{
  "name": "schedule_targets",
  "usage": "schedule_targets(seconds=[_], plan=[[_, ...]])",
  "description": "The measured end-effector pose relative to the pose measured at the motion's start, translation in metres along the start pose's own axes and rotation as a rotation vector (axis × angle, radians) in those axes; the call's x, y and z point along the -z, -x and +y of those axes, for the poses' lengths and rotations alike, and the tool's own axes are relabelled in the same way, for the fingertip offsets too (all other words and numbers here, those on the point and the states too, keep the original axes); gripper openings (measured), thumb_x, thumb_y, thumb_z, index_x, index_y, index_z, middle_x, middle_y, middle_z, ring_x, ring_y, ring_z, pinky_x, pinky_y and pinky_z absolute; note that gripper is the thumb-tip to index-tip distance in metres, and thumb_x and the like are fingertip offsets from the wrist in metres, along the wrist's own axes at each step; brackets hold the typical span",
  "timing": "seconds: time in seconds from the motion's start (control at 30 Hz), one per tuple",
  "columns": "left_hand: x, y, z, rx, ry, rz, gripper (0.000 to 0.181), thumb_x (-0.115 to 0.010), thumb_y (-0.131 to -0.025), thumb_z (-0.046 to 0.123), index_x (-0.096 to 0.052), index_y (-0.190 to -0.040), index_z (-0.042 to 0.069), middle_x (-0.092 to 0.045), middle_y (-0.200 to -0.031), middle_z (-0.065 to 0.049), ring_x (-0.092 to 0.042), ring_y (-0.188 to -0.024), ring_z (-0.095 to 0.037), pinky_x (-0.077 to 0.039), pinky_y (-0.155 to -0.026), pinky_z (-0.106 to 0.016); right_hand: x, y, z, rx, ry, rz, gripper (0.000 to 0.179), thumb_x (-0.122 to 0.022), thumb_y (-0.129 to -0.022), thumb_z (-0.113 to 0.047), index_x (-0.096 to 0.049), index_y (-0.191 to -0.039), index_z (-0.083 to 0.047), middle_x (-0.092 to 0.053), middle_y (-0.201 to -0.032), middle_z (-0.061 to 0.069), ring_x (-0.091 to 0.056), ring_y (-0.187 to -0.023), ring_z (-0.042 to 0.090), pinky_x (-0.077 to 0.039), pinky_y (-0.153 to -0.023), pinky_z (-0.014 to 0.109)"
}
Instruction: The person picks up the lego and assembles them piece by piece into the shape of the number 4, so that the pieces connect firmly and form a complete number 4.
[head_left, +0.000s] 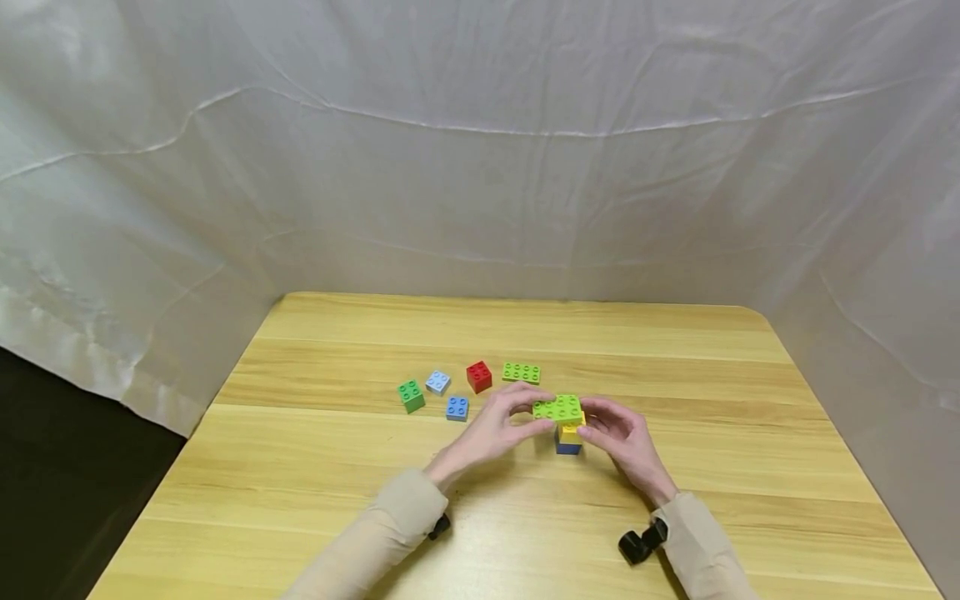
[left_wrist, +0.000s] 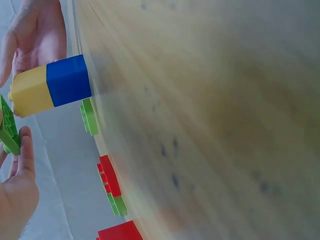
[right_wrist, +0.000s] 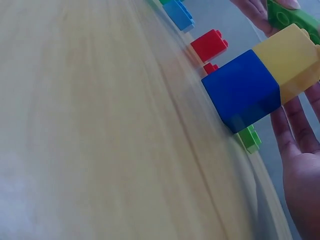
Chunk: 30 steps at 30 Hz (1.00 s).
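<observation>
My left hand [head_left: 491,425] pinches a lime-green eight-stud toy brick [head_left: 557,409] between thumb and fingers, studs up. The brick overlaps the top of a small stack in the head view. A gap shows between it and the studs of the yellow block [left_wrist: 31,92] in the left wrist view. The yellow block sits on a dark blue block [left_wrist: 69,81], which stands on the table. My right hand [head_left: 622,437] is at the stack's right side, its fairly straight fingers [right_wrist: 285,132] behind the yellow block, thumb close to its edge.
Left of the stack lie a green brick [head_left: 411,397], a light blue brick [head_left: 438,382], a blue brick [head_left: 457,408] and a red brick [head_left: 479,377]. Another lime-green brick [head_left: 521,372] lies behind my left hand. White cloth [head_left: 480,200] surrounds the wooden table [head_left: 337,533] at back and sides.
</observation>
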<state>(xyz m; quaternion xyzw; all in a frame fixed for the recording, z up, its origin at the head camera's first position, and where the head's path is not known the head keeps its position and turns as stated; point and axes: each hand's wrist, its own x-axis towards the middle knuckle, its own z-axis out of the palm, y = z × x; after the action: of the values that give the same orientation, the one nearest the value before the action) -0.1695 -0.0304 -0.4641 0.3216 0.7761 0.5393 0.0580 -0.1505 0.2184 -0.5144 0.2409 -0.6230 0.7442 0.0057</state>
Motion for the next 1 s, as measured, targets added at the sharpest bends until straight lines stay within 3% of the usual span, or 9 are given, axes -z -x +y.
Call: schedule_targets(seconds=[0.23, 0.4, 0.57, 0.8, 1.0], plan=[[-0.0026, -0.0022, 0.0018, 0.032, -0.089, -0.018, 0.041, -0.070, -0.096, 0.024, -0.065, -0.132, 0.007, -0.063, -0.135, -0.010, -0.057, -0.125, -0.024, -0.053, -0.103, -0.036, -0.0002, -0.0007, 0.0006, -0.002, -0.006, 0.009, 0.040, -0.059, -0.091, 0.014, -0.053, -0.131, 0.017, -0.067, -0.128, -0.003, -0.064, -0.116, 0.008, -0.053, -0.101, 0.020], [-0.0034, -0.0034, 0.0028, 0.038, -0.103, -0.031, 0.041, -0.070, -0.096, 0.027, -0.065, -0.132, 0.008, -0.064, -0.135, -0.010, -0.058, -0.124, -0.023, -0.053, -0.103, -0.039, -0.0003, -0.0004, -0.0003, -0.015, -0.004, 0.013, 0.038, -0.060, -0.091, 0.014, -0.054, -0.129, 0.017, -0.066, -0.127, -0.003, -0.064, -0.116, 0.007, -0.053, -0.102, 0.021], [-0.0046, -0.0047, 0.0025, 0.023, -0.089, -0.036, 0.040, -0.071, -0.095, 0.023, -0.066, -0.131, 0.006, -0.066, -0.133, -0.011, -0.061, -0.121, -0.023, -0.055, -0.102, -0.044, 0.0000, -0.0005, 0.0003, 0.042, -0.020, -0.009, 0.036, -0.058, -0.090, 0.017, -0.054, -0.126, 0.020, -0.067, -0.127, -0.001, -0.065, -0.116, 0.009, -0.053, -0.102, 0.021], [-0.0054, -0.0050, 0.0018, 0.056, -0.090, -0.036, 0.041, -0.072, -0.094, 0.024, -0.065, -0.132, 0.009, -0.065, -0.136, -0.008, -0.064, -0.120, -0.020, -0.051, -0.107, -0.033, -0.0006, -0.0001, -0.0010, 0.068, -0.035, -0.016, 0.036, -0.058, -0.090, 0.018, -0.055, -0.126, 0.020, -0.067, -0.126, 0.000, -0.066, -0.115, 0.010, -0.054, -0.102, 0.022], [-0.0047, -0.0042, 0.0020, 0.081, -0.089, -0.049, 0.042, -0.071, -0.095, 0.029, -0.065, -0.132, 0.012, -0.066, -0.137, -0.005, -0.063, -0.122, -0.019, -0.049, -0.110, -0.036, -0.0001, 0.0002, -0.0018, 0.059, -0.033, -0.022, 0.036, -0.059, -0.089, 0.018, -0.056, -0.125, 0.019, -0.067, -0.126, 0.000, -0.065, -0.116, 0.010, -0.052, -0.104, 0.022]])
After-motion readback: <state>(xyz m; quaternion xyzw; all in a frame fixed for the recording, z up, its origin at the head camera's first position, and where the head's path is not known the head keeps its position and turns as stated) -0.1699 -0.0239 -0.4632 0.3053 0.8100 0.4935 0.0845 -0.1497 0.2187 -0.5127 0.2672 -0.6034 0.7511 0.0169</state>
